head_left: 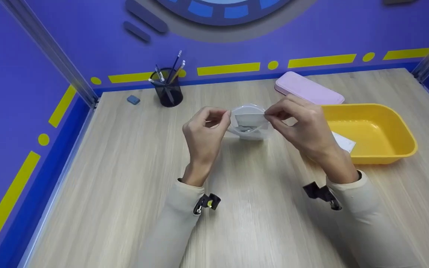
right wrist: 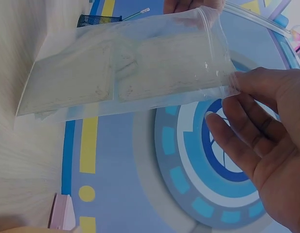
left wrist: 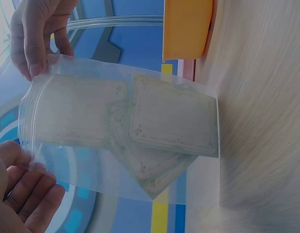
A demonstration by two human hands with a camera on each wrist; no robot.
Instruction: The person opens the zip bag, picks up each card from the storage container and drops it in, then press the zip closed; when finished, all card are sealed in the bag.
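Observation:
A clear zip-top plastic bag (head_left: pixel 251 134) stands upright on the table, its mouth spread apart. Several flat cards with patterned borders (left wrist: pixel 174 116) lie inside it, overlapping at different angles. My left hand (head_left: pixel 206 136) pinches one side of the bag's rim between thumb and fingertips. On the opposite side, my right hand (head_left: pixel 304 124) pinches the rim near its corner. Through the right wrist view, cards (right wrist: pixel 67 80) show behind the cloudy plastic, the bag's bottom edge touching the wood.
A yellow basin (head_left: pixel 378 149) stands at the right with a white card (head_left: pixel 344 141) in it, partly hidden by my right wrist. Behind it lies a pink case (head_left: pixel 307 88). A black mesh pen cup (head_left: pixel 168 91) and a blue eraser (head_left: pixel 133 99) are at the back left.

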